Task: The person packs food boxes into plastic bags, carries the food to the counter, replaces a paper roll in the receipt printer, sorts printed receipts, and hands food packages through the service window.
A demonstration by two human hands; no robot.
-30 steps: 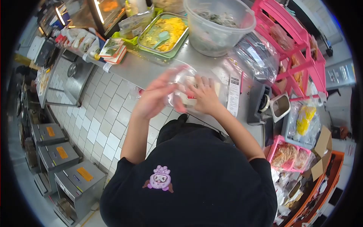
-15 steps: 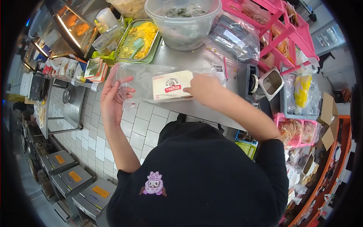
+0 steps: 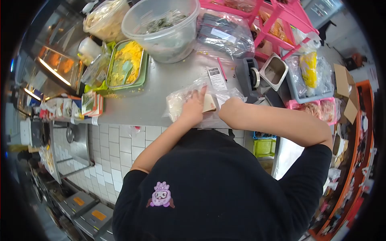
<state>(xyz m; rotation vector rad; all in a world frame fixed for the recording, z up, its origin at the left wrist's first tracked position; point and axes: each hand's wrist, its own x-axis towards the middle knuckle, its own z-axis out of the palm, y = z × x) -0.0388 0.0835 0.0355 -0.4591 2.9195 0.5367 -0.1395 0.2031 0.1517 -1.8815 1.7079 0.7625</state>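
A cream-coloured pack (image 3: 208,103), a flat stack or box, lies near the steel table's front edge inside a clear plastic bag (image 3: 232,94). My left hand (image 3: 194,108) rests on top of the bagged pack with its fingers spread, covering much of it. Just to the right, my right hand (image 3: 231,112) is closed on the gathered plastic at the bag's right end. Behind it lie a printed slip (image 3: 216,78) and a pink pen-like stick (image 3: 222,69).
A large clear tub (image 3: 161,42) and a tray of yellow food (image 3: 130,56) stand at the back left. To the right are a dark tape dispenser (image 3: 246,80), a steel container (image 3: 274,71) and pink racks (image 3: 295,18). The steel table (image 3: 132,110) ends close to my body.
The bagged pack has come down onto the table, to the right within reach. My left hand moved from the bag's left end onto the pack; my right hand now grips the bag's right end.
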